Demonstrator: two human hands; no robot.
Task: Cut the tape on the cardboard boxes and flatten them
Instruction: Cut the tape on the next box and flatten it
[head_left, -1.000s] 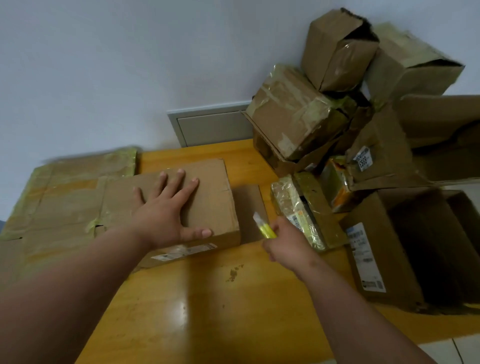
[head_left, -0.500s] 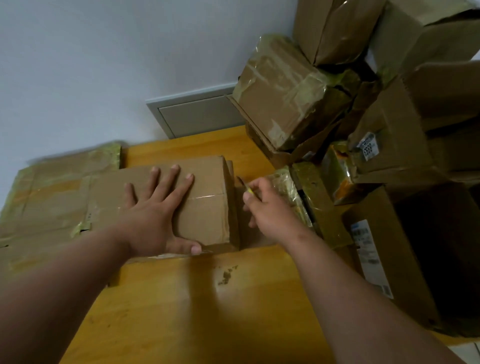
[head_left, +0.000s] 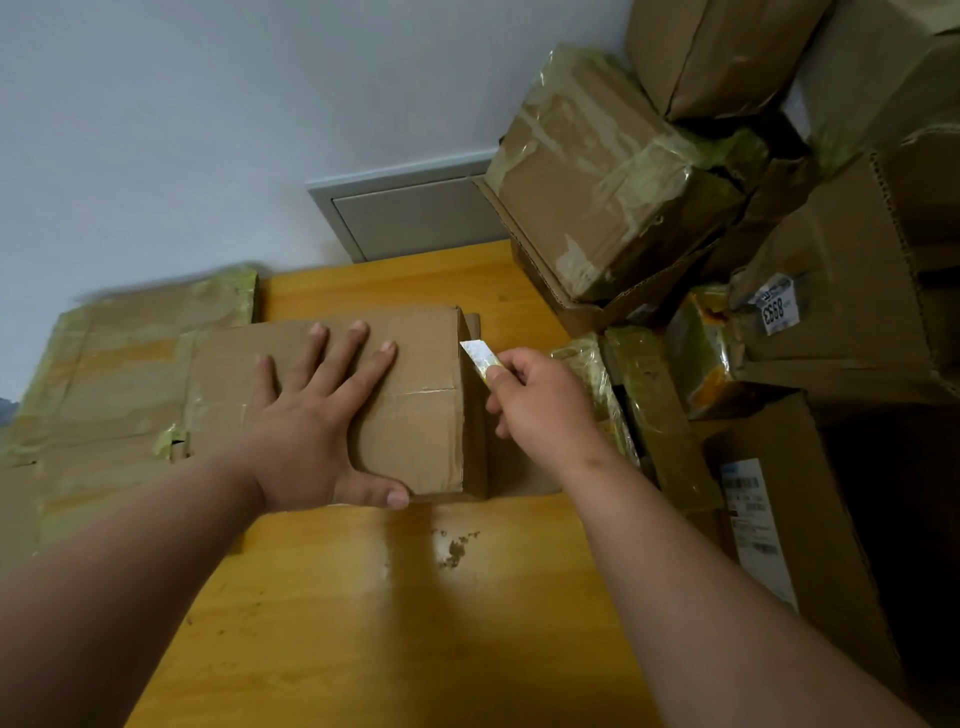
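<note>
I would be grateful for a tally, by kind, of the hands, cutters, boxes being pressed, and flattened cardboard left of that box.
Hands: 2 (left hand, right hand)
Cutter: 1
Pressed box: 1
Flattened cardboard: 1
Total: 5

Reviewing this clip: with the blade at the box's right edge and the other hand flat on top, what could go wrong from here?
1. The left hand presses flat on the box close to the cutter that the right hand pinches; a slip leftward could reach the fingers.
2. Stacked boxes lean beside the right arm; a bump might topple them.
</note>
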